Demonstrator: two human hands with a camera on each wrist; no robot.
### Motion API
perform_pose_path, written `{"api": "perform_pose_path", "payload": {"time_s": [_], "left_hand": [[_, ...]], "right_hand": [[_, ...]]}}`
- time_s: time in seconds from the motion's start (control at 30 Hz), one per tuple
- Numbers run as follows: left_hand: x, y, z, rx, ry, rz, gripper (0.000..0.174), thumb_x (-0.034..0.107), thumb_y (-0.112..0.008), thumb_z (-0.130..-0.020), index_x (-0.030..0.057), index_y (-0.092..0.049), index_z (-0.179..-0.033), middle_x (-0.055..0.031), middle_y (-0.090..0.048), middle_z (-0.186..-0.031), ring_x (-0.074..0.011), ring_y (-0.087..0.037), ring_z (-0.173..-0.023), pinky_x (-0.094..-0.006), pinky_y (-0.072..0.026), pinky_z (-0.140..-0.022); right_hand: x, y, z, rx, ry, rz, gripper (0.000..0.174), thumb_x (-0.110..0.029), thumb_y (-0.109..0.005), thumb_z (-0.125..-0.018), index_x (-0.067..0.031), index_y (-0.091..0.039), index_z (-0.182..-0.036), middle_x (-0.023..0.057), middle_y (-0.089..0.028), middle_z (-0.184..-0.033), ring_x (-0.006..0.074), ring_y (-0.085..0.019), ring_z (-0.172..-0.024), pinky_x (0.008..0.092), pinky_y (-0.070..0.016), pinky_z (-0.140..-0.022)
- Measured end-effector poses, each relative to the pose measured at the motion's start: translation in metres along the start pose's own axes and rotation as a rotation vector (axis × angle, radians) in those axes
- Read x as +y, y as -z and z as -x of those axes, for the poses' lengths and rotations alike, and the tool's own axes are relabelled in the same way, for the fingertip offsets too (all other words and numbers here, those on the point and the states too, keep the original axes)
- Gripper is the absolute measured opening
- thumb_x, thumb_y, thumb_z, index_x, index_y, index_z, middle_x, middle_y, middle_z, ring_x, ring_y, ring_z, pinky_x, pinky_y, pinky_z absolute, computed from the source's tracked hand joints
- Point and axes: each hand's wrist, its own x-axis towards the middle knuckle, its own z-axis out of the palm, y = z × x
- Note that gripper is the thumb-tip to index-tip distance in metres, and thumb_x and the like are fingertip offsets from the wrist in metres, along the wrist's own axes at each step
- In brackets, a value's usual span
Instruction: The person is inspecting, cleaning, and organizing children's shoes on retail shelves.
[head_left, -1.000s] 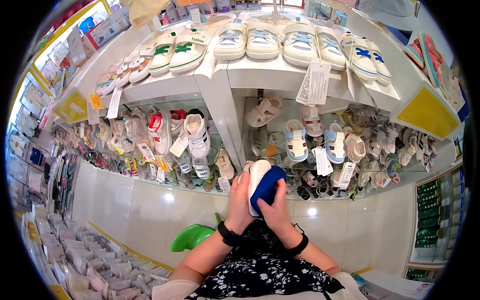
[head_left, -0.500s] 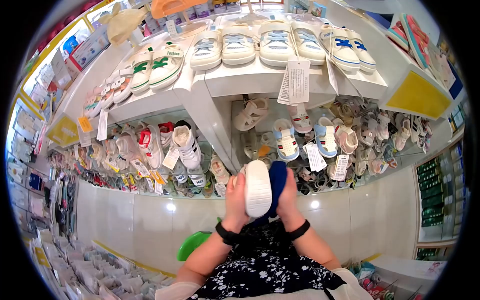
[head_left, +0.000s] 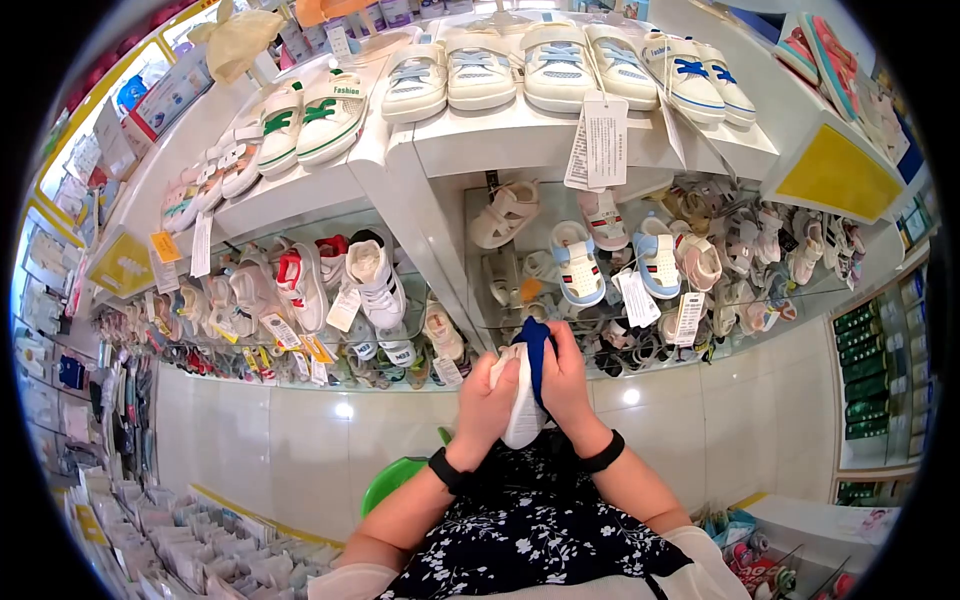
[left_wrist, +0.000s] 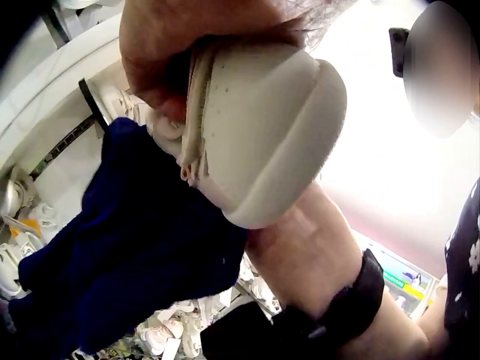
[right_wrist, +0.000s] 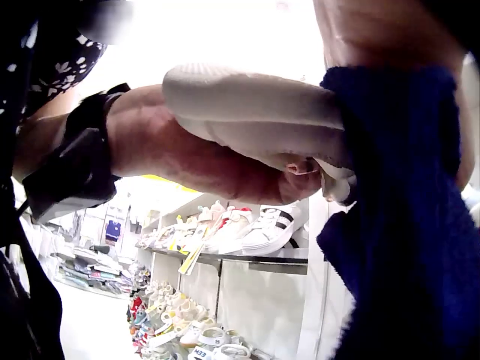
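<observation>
A small white shoe [head_left: 523,418] is in my left hand [head_left: 484,408], gripped with the thumb on its near side. My right hand [head_left: 566,388] holds a dark blue cloth [head_left: 537,352] against the shoe's right side. In the left wrist view the pale sole [left_wrist: 262,127] fills the middle, and the cloth [left_wrist: 142,240] hangs below the shoe's opening. From the right wrist, the cloth [right_wrist: 409,225] drapes down from the hand and covers one end of the shoe [right_wrist: 247,101].
Ahead stands a white display counter [head_left: 440,150] with pairs of white shoes [head_left: 555,70] on top. Glass shelves below hold more tagged shoes [head_left: 375,280]. A green stool [head_left: 395,480] is on the floor by my left arm. Packaged goods [head_left: 170,540] fill a rack at lower left.
The shoe has turned in my left hand, its sole first swinging up toward the head camera, then sideways. The cloth, earlier spread along the shoe, is now bunched higher at its right side.
</observation>
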Motion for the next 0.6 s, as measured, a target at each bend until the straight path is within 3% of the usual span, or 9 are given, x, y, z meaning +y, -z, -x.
{"api": "perform_pose_path", "payload": {"time_s": [0.07,0.1,0.2,0.33,0.37,0.43,0.47,0.53,0.6], "left_hand": [[0.0,-0.003,0.004,0.054,-0.057,0.025,0.018,0.02,-0.055,-0.095,0.0072,-0.051,-0.082,0.0004,-0.056,-0.075,-0.0038,-0.049,-0.068,-0.0242,-0.0432,-0.059],[0.0,-0.003,0.005,0.08,-0.084,0.039,0.018,0.019,-0.055,-0.095,0.0075,-0.051,-0.081,-0.0005,-0.056,-0.075,-0.0041,-0.049,-0.069,-0.0252,-0.0432,-0.059],[0.007,0.008,-0.005,0.279,0.262,0.623,0.018,0.021,-0.053,-0.096,0.0091,-0.05,-0.083,-0.0024,-0.059,-0.077,-0.0073,-0.056,-0.068,-0.0259,-0.0474,-0.059],[-0.001,0.037,-0.017,0.343,0.185,0.724,0.021,0.027,-0.052,-0.097,0.0102,-0.051,-0.086,-0.0041,-0.062,-0.084,-0.0114,-0.061,-0.069,-0.0268,-0.0518,-0.06],[-0.001,0.035,-0.017,0.363,0.168,0.715,0.021,0.027,-0.051,-0.098,0.0098,-0.051,-0.086,-0.0039,-0.062,-0.085,-0.0108,-0.061,-0.071,-0.0264,-0.0512,-0.062],[0.002,0.021,-0.016,0.388,0.138,0.698,0.021,0.027,-0.05,-0.098,0.0091,-0.052,-0.088,-0.0035,-0.063,-0.087,-0.0098,-0.059,-0.073,-0.0254,-0.0501,-0.064],[-0.006,0.013,-0.016,0.41,0.11,0.66,0.02,0.026,-0.049,-0.098,0.0076,-0.052,-0.093,-0.0032,-0.062,-0.088,-0.0089,-0.058,-0.076,-0.0248,-0.0484,-0.067],[0.012,-0.003,-0.011,0.478,0.081,0.631,0.019,0.025,-0.049,-0.098,0.0066,-0.051,-0.098,-0.0037,-0.061,-0.089,-0.0091,-0.058,-0.076,-0.0251,-0.0483,-0.066],[0.017,-0.01,-0.008,0.452,0.092,0.622,0.02,0.026,-0.047,-0.099,0.0061,-0.049,-0.102,-0.005,-0.06,-0.091,-0.0096,-0.058,-0.075,-0.0242,-0.0484,-0.065]], "right_hand": [[0.002,-0.003,-0.006,0.021,-0.116,-0.11,0.013,-0.008,-0.044,-0.095,0.0001,-0.051,-0.101,0.0093,-0.058,-0.086,0.0195,-0.056,-0.078,0.0289,-0.045,-0.074],[0.011,-0.008,-0.012,0.068,-0.349,-0.445,0.015,-0.01,-0.041,-0.097,-0.0018,-0.054,-0.099,0.0057,-0.061,-0.087,0.0159,-0.057,-0.077,0.0283,-0.0454,-0.071],[0.025,0.008,-0.01,0.181,-0.842,-1.035,0.022,-0.022,-0.043,-0.098,-0.0041,-0.055,-0.099,0.0054,-0.062,-0.09,0.0181,-0.059,-0.08,0.0295,-0.0491,-0.072],[0.024,0.018,0.014,-0.182,-0.719,-1.406,0.033,-0.033,-0.046,-0.097,-0.0053,-0.053,-0.115,0.0109,-0.059,-0.105,0.0257,-0.059,-0.098,0.0384,-0.0494,-0.087],[0.04,0.007,0.021,-0.178,-0.429,-0.994,0.036,-0.032,-0.045,-0.097,-0.0055,-0.049,-0.121,0.0103,-0.059,-0.108,0.0252,-0.058,-0.098,0.0381,-0.0486,-0.089],[-0.004,-0.007,0.028,-0.088,-0.656,-1.019,0.047,-0.029,-0.043,-0.098,-0.0054,-0.036,-0.137,0.0088,-0.052,-0.123,0.0233,-0.052,-0.109,0.0348,-0.0424,-0.096],[0.041,-0.024,0.047,-0.198,-0.244,-0.349,0.051,-0.024,-0.044,-0.097,-0.0029,-0.03,-0.14,0.0106,-0.042,-0.134,0.0234,-0.043,-0.122,0.0321,-0.0343,-0.103],[0.013,-0.034,0.054,-0.13,-0.08,-0.172,0.054,-0.016,-0.045,-0.094,0.0002,-0.024,-0.141,0.0146,-0.036,-0.138,0.0252,-0.036,-0.129,0.0323,-0.0273,-0.108],[0.001,-0.033,0.051,-0.082,-0.182,-0.253,0.053,-0.012,-0.044,-0.093,0.0021,-0.023,-0.14,0.0185,-0.035,-0.137,0.0275,-0.036,-0.128,0.0346,-0.0266,-0.109]]}}
